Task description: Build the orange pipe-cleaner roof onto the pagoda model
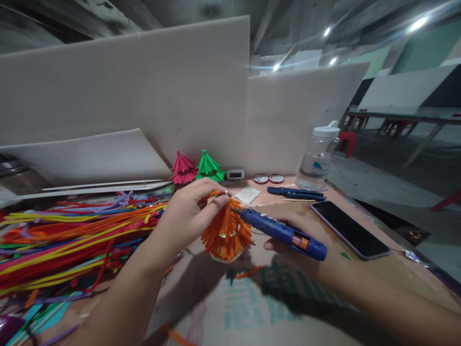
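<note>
A small tiered tree of orange pipe cleaners (227, 240) stands on the cardboard in front of me. My left hand (196, 209) is closed at its upper left, thumb and fingers pinched at the tip. A short bit of orange pipe cleaner (213, 193) shows by those fingers; how it is held is partly hidden. In my right hand (298, 226) is a blue hot glue gun (279, 229), gripped from the right side. Its nozzle points left and meets or nearly meets the tree's upper tier. An orange scrap (249, 272) lies just in front of the tree.
Many coloured pipe cleaners (72, 240) spread over the left side. Behind stand a pink tree (183, 168), a green tree (209, 166) and white boards (144, 96). To the right are a water bottle (315, 158), dark blue pliers-like tool (296, 193) and phone (349, 229).
</note>
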A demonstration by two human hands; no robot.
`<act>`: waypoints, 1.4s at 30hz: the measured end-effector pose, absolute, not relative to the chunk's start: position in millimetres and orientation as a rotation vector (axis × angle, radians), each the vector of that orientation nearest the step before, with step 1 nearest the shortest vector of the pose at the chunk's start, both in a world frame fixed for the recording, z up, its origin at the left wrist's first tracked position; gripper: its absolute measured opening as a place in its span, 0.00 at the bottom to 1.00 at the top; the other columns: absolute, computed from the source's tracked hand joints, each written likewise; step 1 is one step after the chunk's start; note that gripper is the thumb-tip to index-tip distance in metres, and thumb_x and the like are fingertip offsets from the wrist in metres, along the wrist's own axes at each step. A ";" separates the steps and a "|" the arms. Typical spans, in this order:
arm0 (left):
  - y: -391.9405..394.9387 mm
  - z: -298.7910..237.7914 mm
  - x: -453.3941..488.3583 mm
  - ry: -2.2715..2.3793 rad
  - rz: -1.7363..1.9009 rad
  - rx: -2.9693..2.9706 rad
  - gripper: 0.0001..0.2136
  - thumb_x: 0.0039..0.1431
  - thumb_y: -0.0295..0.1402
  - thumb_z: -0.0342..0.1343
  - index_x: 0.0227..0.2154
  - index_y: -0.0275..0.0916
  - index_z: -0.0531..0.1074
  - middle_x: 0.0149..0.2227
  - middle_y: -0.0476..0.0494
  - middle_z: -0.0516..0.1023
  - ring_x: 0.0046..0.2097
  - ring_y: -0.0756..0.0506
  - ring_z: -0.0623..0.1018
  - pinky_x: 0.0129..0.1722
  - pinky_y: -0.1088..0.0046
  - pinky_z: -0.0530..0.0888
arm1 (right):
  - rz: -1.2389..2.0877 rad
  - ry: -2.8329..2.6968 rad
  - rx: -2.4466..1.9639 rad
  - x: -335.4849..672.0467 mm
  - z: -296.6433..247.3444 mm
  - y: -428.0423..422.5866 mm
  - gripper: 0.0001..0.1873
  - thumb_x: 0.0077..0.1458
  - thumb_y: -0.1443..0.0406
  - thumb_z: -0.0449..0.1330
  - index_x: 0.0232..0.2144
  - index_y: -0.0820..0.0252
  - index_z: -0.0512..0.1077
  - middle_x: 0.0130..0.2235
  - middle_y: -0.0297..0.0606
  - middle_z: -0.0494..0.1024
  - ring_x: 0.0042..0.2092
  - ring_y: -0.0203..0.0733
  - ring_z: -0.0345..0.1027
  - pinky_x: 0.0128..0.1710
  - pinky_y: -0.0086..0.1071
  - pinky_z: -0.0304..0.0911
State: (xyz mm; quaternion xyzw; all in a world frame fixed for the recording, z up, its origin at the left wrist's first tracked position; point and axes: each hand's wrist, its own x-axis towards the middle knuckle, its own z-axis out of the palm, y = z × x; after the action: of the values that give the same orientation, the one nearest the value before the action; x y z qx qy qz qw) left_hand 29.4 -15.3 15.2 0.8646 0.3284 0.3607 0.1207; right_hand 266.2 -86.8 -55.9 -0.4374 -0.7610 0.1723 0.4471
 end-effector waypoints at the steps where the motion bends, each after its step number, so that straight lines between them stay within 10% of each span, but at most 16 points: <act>1: -15.1 14.9 29.2 0.966 1.058 2.524 0.07 0.66 0.32 0.53 0.35 0.38 0.76 0.37 0.46 0.78 0.39 0.48 0.76 0.39 0.73 0.71 | 0.433 -1.883 -1.087 266.3 -56.3 -86.6 0.12 0.57 0.61 0.64 0.43 0.55 0.72 0.39 0.37 0.83 0.37 0.43 0.78 0.34 0.32 0.70; 42: -10.4 13.7 28.0 1.024 1.074 2.519 0.08 0.65 0.34 0.53 0.33 0.38 0.76 0.36 0.46 0.78 0.38 0.48 0.76 0.38 0.73 0.69 | 0.324 -1.826 -1.122 263.4 -59.7 -81.9 0.10 0.52 0.62 0.67 0.37 0.54 0.73 0.29 0.31 0.80 0.27 0.38 0.73 0.27 0.27 0.66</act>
State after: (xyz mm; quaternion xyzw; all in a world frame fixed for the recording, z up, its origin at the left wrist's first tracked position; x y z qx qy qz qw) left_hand 28.0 -10.4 13.7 0.8565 0.3480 0.3653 0.1089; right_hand 263.4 -81.9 -59.7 -0.4576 -0.7446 0.1319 0.4678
